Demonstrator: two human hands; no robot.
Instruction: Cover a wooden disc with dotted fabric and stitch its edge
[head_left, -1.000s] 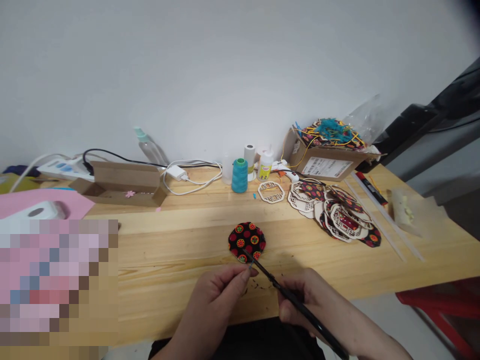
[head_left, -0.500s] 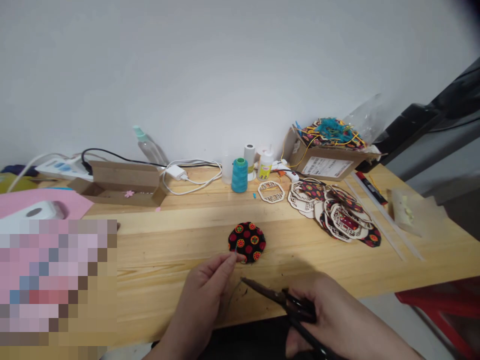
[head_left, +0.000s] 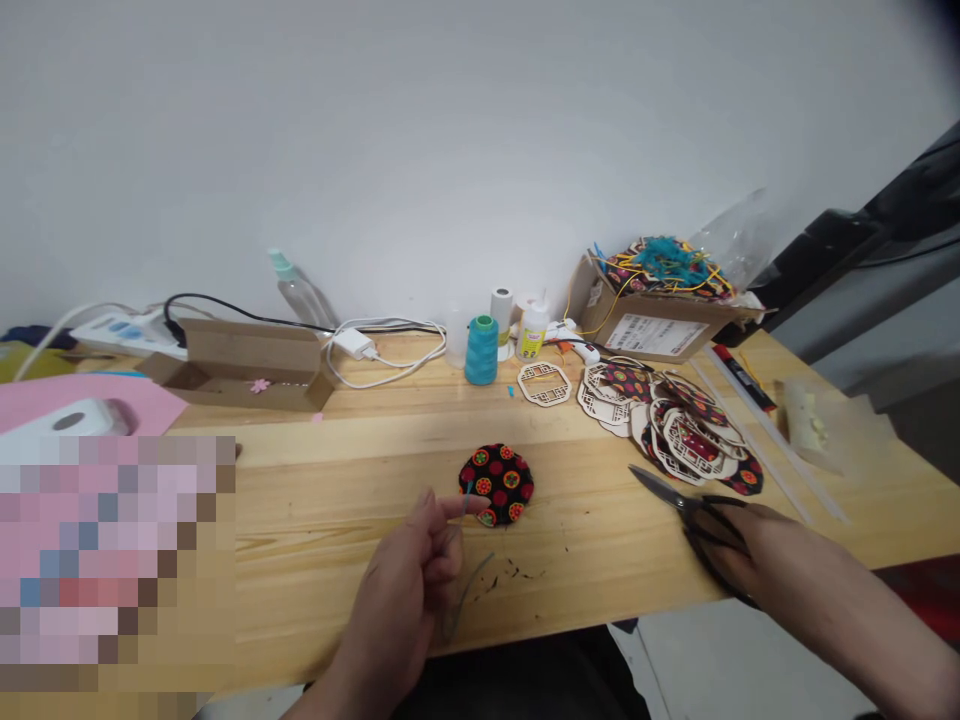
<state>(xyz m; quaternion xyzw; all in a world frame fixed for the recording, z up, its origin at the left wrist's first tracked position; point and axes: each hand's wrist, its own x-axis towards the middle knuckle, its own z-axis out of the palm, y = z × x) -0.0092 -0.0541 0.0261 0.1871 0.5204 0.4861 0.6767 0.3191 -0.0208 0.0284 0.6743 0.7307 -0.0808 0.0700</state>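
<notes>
A round black fabric piece with red and orange dots [head_left: 496, 484] lies on the wooden table [head_left: 315, 500]. My left hand [head_left: 405, 590] hovers just in front of it, thumb and forefinger pinched on a thin needle or thread end beside its left edge, with a thread trailing below. My right hand [head_left: 739, 550] is far to the right at the table's front edge, wrapped round the handles of black scissors [head_left: 679, 503] whose blades point left.
A pile of laser-cut wooden frames and fabric discs [head_left: 667, 425] lies right of centre. At the back stand a teal thread spool [head_left: 480, 350], glue bottle [head_left: 531, 335], two cardboard boxes [head_left: 649, 310] [head_left: 240, 365], charger cables and a spray bottle. Pink paper lies left.
My right hand has swung the scissors away from the fabric piece to the right, over the table's edge. My left hand stays by the fabric, still pinching.
</notes>
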